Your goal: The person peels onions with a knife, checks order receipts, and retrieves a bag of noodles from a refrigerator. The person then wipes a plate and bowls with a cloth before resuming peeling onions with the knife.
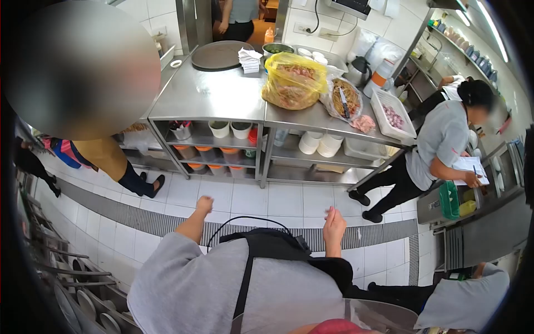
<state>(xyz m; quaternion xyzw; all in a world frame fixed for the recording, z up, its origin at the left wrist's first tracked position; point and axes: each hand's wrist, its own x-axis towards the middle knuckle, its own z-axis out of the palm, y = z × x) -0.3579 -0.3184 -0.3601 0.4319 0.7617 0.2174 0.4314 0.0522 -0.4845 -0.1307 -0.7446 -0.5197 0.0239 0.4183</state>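
Observation:
My left hand (205, 204) hangs over the tiled floor in front of the steel counter (222, 100), its fingers curled together; whether anything is inside cannot be seen. To the right, my right hand (334, 219) is raised with its fingers pressed together, and what it may hold is hidden. Neither hand touches the counter. On the counter stand a yellow bag of food (295, 83), an open clear bag (340, 89) with a knife (344, 103) on it, and a white basket of onions (392, 114).
A person in grey (439, 139) holds papers (470, 168) at the right. Another person (467, 298) is at the lower right, and one (103, 158) stands at the left. A floor drain grate (378, 235) crosses the floor. Metal racks (72, 273) line the lower left.

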